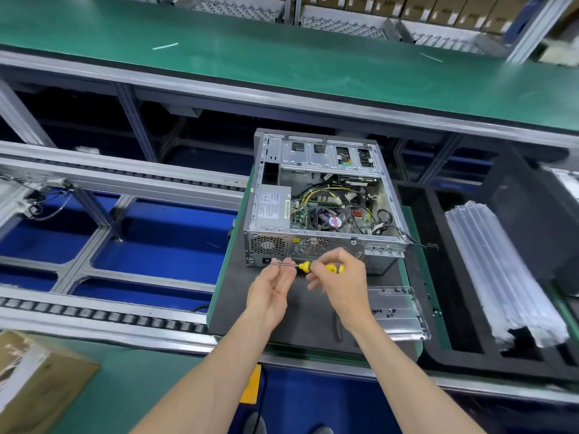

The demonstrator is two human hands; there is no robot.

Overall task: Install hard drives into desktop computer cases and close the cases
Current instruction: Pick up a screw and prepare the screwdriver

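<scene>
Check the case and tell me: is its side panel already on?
No. The case lies open on its side, with fan, cables and power supply exposed from above.

No text readable anywhere. Power supply label (273, 204) inside the open computer case (319, 195) has printed lines and a barcode strip, all too small and blurred to read. Round fan sticker (335, 222) at case centre and white labels on the far-right cardboard boxes (438, 7) are illegible too.

Yellow-and-black screwdriver (319, 267), silver case (316, 195), green belt (282, 54), perhaps blue floor (163, 245).
</scene>
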